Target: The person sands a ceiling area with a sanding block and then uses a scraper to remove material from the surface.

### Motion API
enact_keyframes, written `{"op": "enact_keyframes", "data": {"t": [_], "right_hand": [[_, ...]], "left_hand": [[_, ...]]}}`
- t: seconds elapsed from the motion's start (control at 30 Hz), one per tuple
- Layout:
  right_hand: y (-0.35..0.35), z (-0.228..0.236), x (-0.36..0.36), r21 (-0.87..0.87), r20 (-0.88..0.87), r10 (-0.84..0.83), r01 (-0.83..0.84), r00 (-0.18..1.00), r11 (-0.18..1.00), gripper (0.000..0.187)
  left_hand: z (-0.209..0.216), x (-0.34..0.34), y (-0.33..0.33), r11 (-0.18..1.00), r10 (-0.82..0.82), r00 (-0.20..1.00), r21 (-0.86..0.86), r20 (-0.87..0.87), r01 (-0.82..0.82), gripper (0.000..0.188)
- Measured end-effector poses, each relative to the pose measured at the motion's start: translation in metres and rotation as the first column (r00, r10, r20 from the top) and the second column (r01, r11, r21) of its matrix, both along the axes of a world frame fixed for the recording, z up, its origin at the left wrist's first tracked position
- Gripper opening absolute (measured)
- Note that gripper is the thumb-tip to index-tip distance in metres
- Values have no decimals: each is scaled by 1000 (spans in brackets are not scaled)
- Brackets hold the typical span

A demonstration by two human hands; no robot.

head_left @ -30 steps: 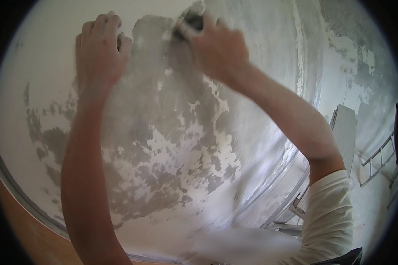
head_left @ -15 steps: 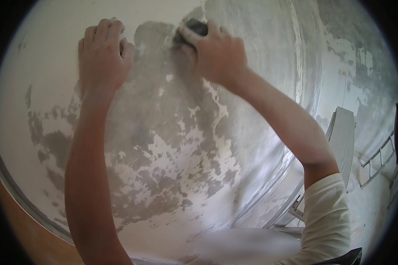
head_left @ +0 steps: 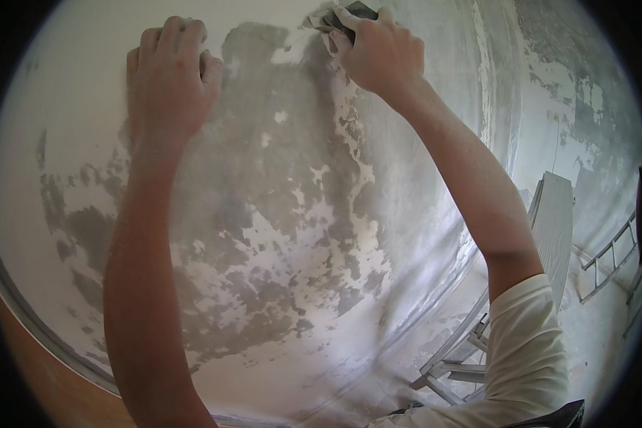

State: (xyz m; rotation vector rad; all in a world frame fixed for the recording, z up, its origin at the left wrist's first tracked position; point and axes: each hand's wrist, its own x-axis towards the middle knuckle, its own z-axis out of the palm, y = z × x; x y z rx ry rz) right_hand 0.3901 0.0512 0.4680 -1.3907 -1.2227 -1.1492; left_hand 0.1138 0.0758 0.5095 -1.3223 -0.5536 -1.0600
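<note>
The large wall surface in front of me is patchy, with white coating over grey and ragged-edged bare areas. My left hand rests against its white part at the upper left, palm toward the surface, fingers bent and slightly apart, thumb out to the side; I see nothing held in it. At the top, right of centre, my right hand grips a dark, flat, scraper-like tool against the surface. Its grey edge shows left of the fingers, but the hand hides much of it.
A metal stepladder stands below my right arm. Pale boards lean beyond my right elbow, with another ladder at the far right. A grey edge strip and an orange-brown surface lie at the lower left.
My right hand has moved up and to the right with the dark tool. My left hand has shifted only slightly upward. More of the stepladder shows at the bottom, where a pale blur was.
</note>
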Motion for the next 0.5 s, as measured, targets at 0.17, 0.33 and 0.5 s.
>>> {"op": "enact_keyframes", "data": {"t": [0.17,0.33,0.5], "right_hand": [[-4,-41,-39,32,172,72,-78,983,996,43],[-6,10,0,-43,-36,40,-41,999,998,43],[-9,-21,-41,-16,71,7,-5,997,1000,44]], "left_hand": [[-2,-3,-2,997,24,999,-75,31,-22,24],[-1,1,-4,999,-44,999,-15,-16,43,23],[-10,-3,-3,994,-6,1000,-106,27,9,30]]}}
